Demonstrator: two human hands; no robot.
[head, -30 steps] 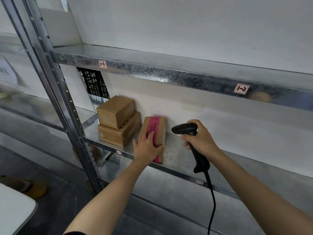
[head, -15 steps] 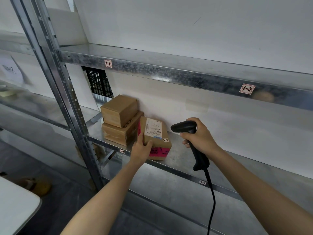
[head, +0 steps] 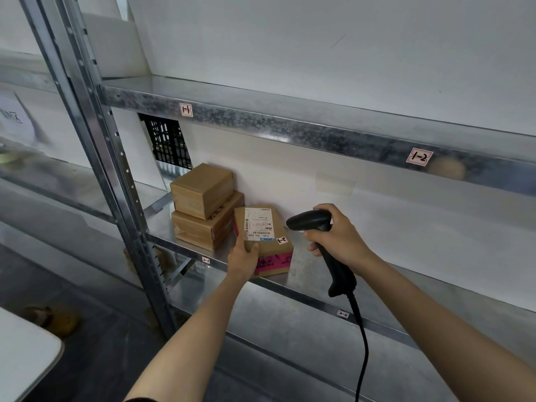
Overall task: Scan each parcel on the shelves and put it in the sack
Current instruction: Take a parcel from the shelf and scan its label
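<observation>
parcel: small taped cardboard box on the shelf, just right of the stacked boxes, label facing me
left hand: fingers gripping its near-left corner
right hand: fingers closed round the scanner
handling: probably light and stiff; I'd hold the bare cardboard edges, clear of the barcode

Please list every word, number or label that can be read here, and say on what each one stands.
"1-1": left tag on the upper shelf edge.
"1-2": right tag on that edge.
"2-1": small left tag on the lower shelf edge.
"2-2": small right tag on it.
"2-3": sticker on the parcel in the left hand.
"530- D5- 009": white label on this parcel; other print too small.
Writing on pink tape: unreadable.
</observation>
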